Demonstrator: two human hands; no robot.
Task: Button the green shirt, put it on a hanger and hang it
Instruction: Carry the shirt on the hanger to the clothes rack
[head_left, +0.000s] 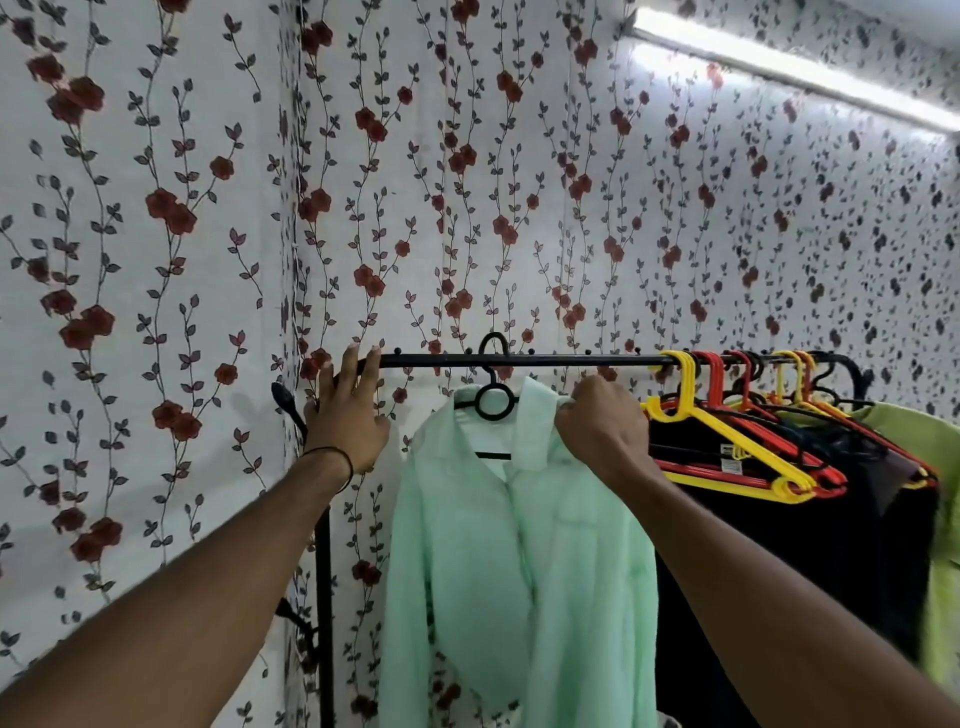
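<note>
Green shirt (519, 545), likely light and limp, hangs on its hanger (491, 400); right hand (597, 423) pinches the two-o'clock shoulder, a sound hold; left hand (345, 415) lies spread on the rail (571, 359).

no legible text; the sticker (741, 453) on the yellow hanger (711, 426) is unreadable

View: single wide-angle camera worn on the person's head.
Facing: forward, tilted slightly up at a black metal clothes rail (545, 359) against rose-patterned wallpaper (156, 208); lit white tube light (779, 67) upper right.
Nearness: close, rail within the wearer's reach.
Overlap: one view only.
</note>
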